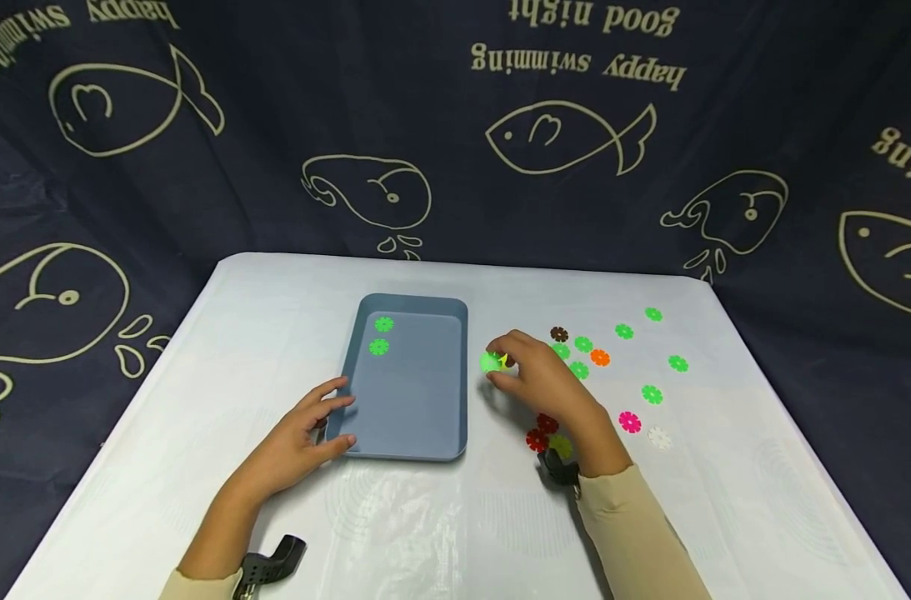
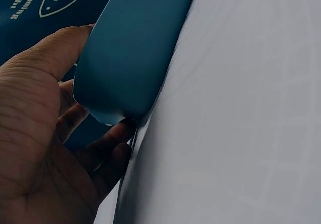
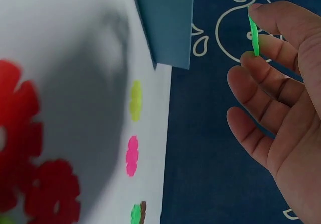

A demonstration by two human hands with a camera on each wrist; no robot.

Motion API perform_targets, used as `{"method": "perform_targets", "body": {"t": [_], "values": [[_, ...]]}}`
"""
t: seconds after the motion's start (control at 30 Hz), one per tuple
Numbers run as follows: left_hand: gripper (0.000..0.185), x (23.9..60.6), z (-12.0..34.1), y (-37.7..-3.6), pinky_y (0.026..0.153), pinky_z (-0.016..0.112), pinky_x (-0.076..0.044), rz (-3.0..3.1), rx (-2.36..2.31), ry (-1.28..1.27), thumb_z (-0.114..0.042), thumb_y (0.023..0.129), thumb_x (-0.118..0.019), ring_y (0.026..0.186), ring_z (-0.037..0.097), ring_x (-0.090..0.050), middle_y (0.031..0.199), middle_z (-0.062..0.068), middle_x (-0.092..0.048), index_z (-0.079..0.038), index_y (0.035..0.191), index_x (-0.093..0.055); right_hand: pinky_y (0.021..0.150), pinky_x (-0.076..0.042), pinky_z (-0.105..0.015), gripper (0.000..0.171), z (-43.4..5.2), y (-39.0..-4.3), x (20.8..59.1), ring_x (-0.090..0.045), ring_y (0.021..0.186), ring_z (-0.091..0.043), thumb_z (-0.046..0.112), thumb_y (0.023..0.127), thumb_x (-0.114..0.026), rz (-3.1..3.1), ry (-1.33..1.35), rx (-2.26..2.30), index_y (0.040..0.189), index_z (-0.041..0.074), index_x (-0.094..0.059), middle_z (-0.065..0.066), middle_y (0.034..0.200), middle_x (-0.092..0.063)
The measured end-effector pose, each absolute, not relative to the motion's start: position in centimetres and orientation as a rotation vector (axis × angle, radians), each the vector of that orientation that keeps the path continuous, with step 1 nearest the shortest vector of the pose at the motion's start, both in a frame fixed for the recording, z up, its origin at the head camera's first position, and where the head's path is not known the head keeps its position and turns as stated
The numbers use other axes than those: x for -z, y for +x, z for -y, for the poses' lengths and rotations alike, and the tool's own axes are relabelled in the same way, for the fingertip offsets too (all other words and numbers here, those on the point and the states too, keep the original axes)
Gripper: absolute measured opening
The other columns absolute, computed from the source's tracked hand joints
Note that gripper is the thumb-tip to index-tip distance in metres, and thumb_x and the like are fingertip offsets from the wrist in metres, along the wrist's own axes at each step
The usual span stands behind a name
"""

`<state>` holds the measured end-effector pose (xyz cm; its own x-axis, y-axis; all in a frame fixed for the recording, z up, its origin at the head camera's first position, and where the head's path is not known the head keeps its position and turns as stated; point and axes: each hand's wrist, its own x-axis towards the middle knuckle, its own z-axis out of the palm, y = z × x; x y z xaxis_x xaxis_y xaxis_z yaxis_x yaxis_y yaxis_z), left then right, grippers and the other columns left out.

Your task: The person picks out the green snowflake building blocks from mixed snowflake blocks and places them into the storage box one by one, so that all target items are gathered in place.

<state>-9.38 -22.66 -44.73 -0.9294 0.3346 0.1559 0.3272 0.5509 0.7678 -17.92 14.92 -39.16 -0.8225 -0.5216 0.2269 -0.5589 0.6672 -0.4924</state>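
One green disc (image 1: 490, 362), edgewise only from right wrist, right hand (image 1: 539, 377) pinching it, left hand (image 1: 296, 443) spread

Tray (image 1: 410, 408) on table (image 1: 725, 517), two discs (image 1: 379, 347) inside, loose discs (image 1: 653, 394) right

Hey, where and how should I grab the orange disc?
The orange disc lies flat, so probably pinch its notched rim from above, coming in from the right: green discs crowd its left side, while its right edge is free.
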Motion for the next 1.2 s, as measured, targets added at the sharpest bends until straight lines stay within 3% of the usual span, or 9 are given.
{"method": "perform_targets", "body": {"t": [0.13,0.4,0.67,0.93,1.2], "values": [[0.057,44.7,22.6,-9.4,0.100,0.027,-0.044,-2.741,-1.373,0.584,-0.028,0.089,-0.077,0.138,0.031,-0.041,0.157,0.005,-0.035,-0.004,0.137,-0.058,0.077,-0.053,-0.035,0.026,-14.2,-18.5,38.8,-0.064,0.090,-0.026,0.016,0.089,-0.075,2.784,0.936,-0.874,0.113,0.010,-0.066,0.000,0.105,-0.063],[0.057,44.6,22.7,-9.3,0.100,0.019,-0.041,-2.734,-1.383,0.584,-0.028,0.089,-0.077,0.138,0.029,-0.040,0.157,0.004,-0.034,-0.004,0.137,-0.058,0.076,-0.051,-0.034,0.026,-12.1,-19.3,38.0,-0.063,0.089,-0.026,0.013,0.088,-0.075,2.740,1.035,-0.901,0.112,0.010,-0.067,0.000,0.104,-0.063],[0.057,44.6,22.6,-9.5,0.100,0.041,-0.046,-2.737,-1.374,0.601,-0.029,0.089,-0.077,0.138,0.029,-0.040,0.157,0.004,-0.034,-0.004,0.137,-0.058,0.076,-0.051,-0.032,0.023,-10.0,-19.8,37.0,-0.063,0.089,-0.024,0.015,0.089,-0.076,2.738,1.073,-0.889,0.109,0.011,-0.067,0.001,0.100,-0.061],[0.057,44.6,22.7,-9.5,0.101,0.027,-0.044,-2.742,-1.369,0.586,-0.029,0.089,-0.077,0.139,0.029,-0.039,0.157,0.003,-0.034,-0.005,0.137,-0.058,0.079,-0.050,-0.031,0.024,-7.8,-20.7,36.2,-0.062,0.090,-0.022,0.019,0.089,-0.075,2.707,1.138,-0.910,0.110,0.011,-0.067,0.001,0.103,-0.062],[0.058,44.5,22.6,-9.3,0.098,0.030,-0.046,-2.748,-1.368,0.589,-0.029,0.089,-0.077,0.137,0.029,-0.041,0.157,0.004,-0.035,-0.004,0.137,-0.058,0.078,-0.049,-0.029,0.024,-5.6,-21.6,36.2,-0.062,0.090,-0.023,0.016,0.089,-0.075,2.662,1.174,-0.959,0.110,0.009,-0.068,-0.001,0.103,-0.064]]}}
